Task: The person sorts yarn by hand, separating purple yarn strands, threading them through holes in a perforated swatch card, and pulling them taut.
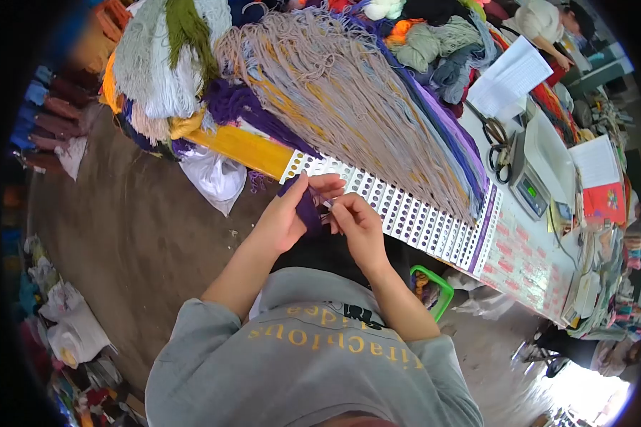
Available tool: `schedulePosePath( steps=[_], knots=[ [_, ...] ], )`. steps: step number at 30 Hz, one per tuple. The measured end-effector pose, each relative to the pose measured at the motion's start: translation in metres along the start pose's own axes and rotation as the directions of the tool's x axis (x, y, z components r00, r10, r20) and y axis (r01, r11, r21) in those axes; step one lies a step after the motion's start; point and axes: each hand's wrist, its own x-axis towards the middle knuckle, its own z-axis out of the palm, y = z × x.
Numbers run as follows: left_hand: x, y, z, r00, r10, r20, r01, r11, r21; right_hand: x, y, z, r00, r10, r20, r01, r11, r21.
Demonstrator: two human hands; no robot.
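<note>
A dark purple hank of yarn (308, 212) hangs over my left hand (283, 217), its strands crossing the palm between thumb and fingers. At the hank's right side, my right hand (357, 226) pinches with thumb and forefinger. Something thin and pale shows at those fingertips, too small to make out. Both hands are in front of my body, just off the table edge. Beyond them a white strip board with rows of round holes (404, 226) runs along the edge. Long grey, yellow and blue yarn strands (349, 107) spread across the table, their ends reaching the board.
Piled yarn hanks (153, 78) hang at the table's left end. To the right are black scissors (501, 153), a digital scale (533, 186) and paper sheets (509, 75). A green basket (443, 286) stands below the edge. Another person (541, 25) is at the far right.
</note>
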Motion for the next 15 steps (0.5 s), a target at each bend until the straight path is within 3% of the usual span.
schedulePosePath(
  steps=[6,8,11,13,15],
  knots=[
    [0.001,-0.001,0.003,1.000,-0.019,0.001,0.019,1.000,0.009,-0.003,-0.004,0.004,0.992,0.105,-0.076,-0.091,0.983,0.160],
    [0.000,-0.005,0.003,0.995,-0.059,0.079,0.052,0.995,0.087,-0.003,-0.006,0.005,0.993,0.088,-0.074,-0.090,0.996,-0.026],
    [-0.001,-0.007,0.015,0.999,-0.043,0.022,0.037,0.970,0.239,-0.004,-0.003,0.003,0.996,0.067,-0.056,-0.074,0.988,-0.133],
    [0.000,-0.006,0.015,0.998,-0.050,0.030,0.042,0.976,0.212,-0.005,-0.003,0.001,0.997,0.051,-0.064,-0.058,0.992,-0.110],
    [0.003,-0.004,0.011,0.998,-0.043,0.037,0.041,0.998,0.054,-0.006,-0.005,0.000,0.997,0.018,-0.070,-0.022,0.999,-0.044]
  ],
)
